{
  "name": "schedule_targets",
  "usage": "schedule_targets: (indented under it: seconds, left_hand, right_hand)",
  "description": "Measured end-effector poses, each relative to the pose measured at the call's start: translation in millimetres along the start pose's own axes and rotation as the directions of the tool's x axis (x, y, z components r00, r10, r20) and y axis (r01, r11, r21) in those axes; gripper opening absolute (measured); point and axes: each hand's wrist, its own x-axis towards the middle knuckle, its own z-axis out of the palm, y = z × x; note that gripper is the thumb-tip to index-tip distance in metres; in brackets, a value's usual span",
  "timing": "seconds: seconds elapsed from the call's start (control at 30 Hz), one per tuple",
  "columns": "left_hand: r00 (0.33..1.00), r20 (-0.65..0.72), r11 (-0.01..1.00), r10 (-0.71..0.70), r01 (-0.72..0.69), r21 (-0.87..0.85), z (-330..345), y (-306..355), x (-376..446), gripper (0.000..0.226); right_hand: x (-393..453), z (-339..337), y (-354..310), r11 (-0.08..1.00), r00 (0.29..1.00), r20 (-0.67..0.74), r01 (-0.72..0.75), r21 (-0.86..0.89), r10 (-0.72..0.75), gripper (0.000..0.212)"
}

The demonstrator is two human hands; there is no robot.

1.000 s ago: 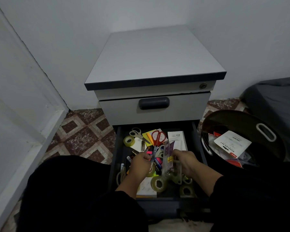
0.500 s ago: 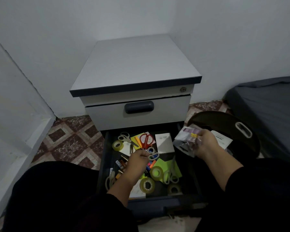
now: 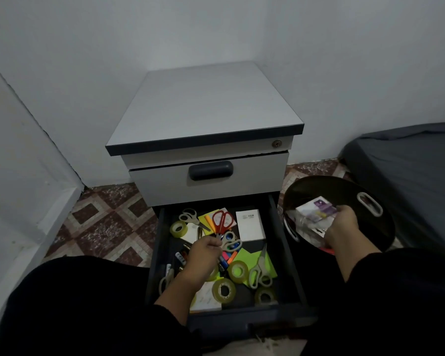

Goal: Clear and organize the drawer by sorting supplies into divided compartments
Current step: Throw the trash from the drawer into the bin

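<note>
The open dark drawer (image 3: 285, 242) is full of loose supplies: red scissors (image 3: 222, 220), grey scissors (image 3: 190, 217), tape rolls (image 3: 238, 271), sticky notes (image 3: 249, 256), a white pad (image 3: 250, 224), markers and batteries. My left hand (image 3: 202, 260) is inside the drawer and grips the blue-handled scissors (image 3: 231, 242) by the handles. My right hand (image 3: 341, 224) holds a clear plastic packet with a purple label (image 3: 315, 210) over the black round tub (image 3: 375, 232) on the right.
The grey cabinet (image 3: 206, 109) stands in a white-walled corner, its upper drawer (image 3: 254, 173) closed. A dark mattress (image 3: 409, 170) lies at the right. Patterned tile floor (image 3: 106, 222) shows on the left. My dark-clothed knees flank the drawer.
My right hand lifted the plastic packet out of the drawer and carried it right, over the black tub. My left hand stayed in the drawer, now gripping the blue-handled scissors.
</note>
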Motion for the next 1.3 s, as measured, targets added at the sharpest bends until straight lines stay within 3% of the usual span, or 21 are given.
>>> schedule_targets:
  seconds: [0.07, 0.13, 0.2, 0.23, 0.3, 0.33, 0.4, 0.47, 0.5, 0.57, 0.63, 0.7, 1.03, 1.13, 1.2, 1.3]
  left_hand:
    - [1.0, -0.005, 1.0, -0.009, 0.009, -0.001, -3, -1, 2, 0.014]
    - [0.999, -0.041, 0.999, -0.019, 0.02, 0.041, -8, -4, 6, 0.015]
    - [0.997, -0.076, 0.982, -0.015, 0.029, 0.185, -14, -9, 11, 0.017]
    - [0.996, -0.087, 0.944, -0.007, 0.036, 0.328, -18, -13, 14, 0.021]
    - [0.996, -0.089, 0.739, -0.006, 0.064, 0.671, -26, -22, 14, 0.036]
    - [0.996, -0.08, 0.63, -0.037, 0.086, 0.772, -29, -26, 12, 0.045]
    - [0.986, -0.039, 0.509, -0.162, 0.118, 0.853, -32, -35, 9, 0.073]
    - [0.959, 0.013, 0.428, -0.283, 0.114, 0.896, -33, -43, 8, 0.102]
    - [0.949, 0.029, 0.381, -0.313, 0.098, 0.919, -33, -47, 7, 0.108]
    - [0.942, 0.033, 0.31, -0.335, 0.078, 0.947, -30, -54, 5, 0.092]
    - [0.941, 0.045, 0.279, -0.337, 0.054, 0.959, -31, -60, 0, 0.066]
    - [0.947, 0.076, 0.278, -0.312, 0.014, 0.96, -33, -64, -2, 0.057]
    - [0.974, 0.15, 0.229, -0.169, -0.11, 0.967, -36, -62, -3, 0.044]
    - [0.975, 0.153, 0.22, -0.163, -0.115, 0.969, -36, -61, -5, 0.045]
    - [0.975, 0.15, 0.225, -0.162, -0.112, 0.968, -36, -58, -7, 0.044]
    - [0.973, 0.147, 0.24, -0.177, -0.103, 0.965, -36, -55, -8, 0.043]
  right_hand:
    - [0, -1, 7, 0.987, 0.993, -0.08, 0.072, -0.142, -0.084, 0.046]
    - [-3, 0, 17, 0.843, 0.938, -0.124, 0.226, -0.488, -0.323, 0.056]
    - [-15, 5, 31, 0.479, 0.824, 0.154, 0.457, -0.749, -0.545, 0.055]
    - [-24, 7, 38, 0.271, 0.745, 0.358, 0.575, -0.772, -0.563, 0.049]
    - [-37, 8, 57, -0.092, 0.6, 0.677, 0.716, -0.692, -0.426, 0.041]
    - [-43, 8, 68, -0.211, 0.576, 0.755, 0.733, -0.647, -0.314, 0.038]
    - [-55, 8, 91, -0.399, 0.619, 0.781, 0.699, -0.593, -0.077, 0.035]
    - [-59, 2, 114, -0.535, 0.704, 0.697, 0.645, -0.545, 0.139, 0.036]
    - [-61, -3, 124, -0.599, 0.731, 0.645, 0.625, -0.501, 0.223, 0.04]
    - [-61, -14, 138, -0.692, 0.775, 0.556, 0.578, -0.432, 0.3, 0.055]
    - [-60, -22, 147, -0.717, 0.803, 0.52, 0.543, -0.436, 0.291, 0.064]
    - [-60, -24, 152, -0.699, 0.803, 0.529, 0.545, -0.463, 0.276, 0.064]
    - [-67, -16, 142, -0.548, 0.858, 0.42, 0.513, -0.661, 0.296, 0.078]
    - [-69, -11, 140, -0.493, 0.89, 0.341, 0.452, -0.743, 0.301, 0.068]
    - [-71, -5, 136, -0.465, 0.901, 0.276, 0.413, -0.783, 0.336, 0.044]
    - [-79, 0, 125, -0.525, 0.908, 0.192, 0.377, -0.763, 0.373, 0.034]
